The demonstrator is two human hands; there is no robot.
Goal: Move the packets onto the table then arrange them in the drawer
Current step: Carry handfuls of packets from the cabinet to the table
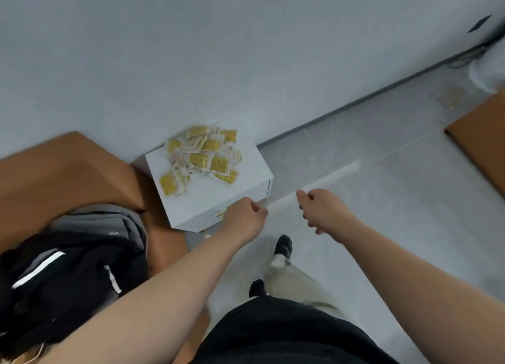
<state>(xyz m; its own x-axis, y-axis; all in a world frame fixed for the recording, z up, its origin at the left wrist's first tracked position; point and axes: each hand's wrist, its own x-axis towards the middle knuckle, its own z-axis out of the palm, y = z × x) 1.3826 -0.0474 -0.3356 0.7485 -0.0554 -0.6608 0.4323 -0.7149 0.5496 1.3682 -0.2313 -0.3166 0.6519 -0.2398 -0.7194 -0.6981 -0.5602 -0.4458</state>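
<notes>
While you stand over the grey floor, your left hand (244, 216) is loosely curled, holding nothing, at the near front edge of the small white counter (207, 199); your right hand (318, 209), also curled and unladen, hangs just beside it. Beyond your left knuckles, the yellow-and-white square packets (203, 157) lie heaped on the counter's far half.

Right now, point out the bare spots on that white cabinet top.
The white cabinet top is bare along its near edge, between the pile of packets and the left hand. A narrow strip at the top's left edge is also free. The far half by the wall is crowded.
</notes>
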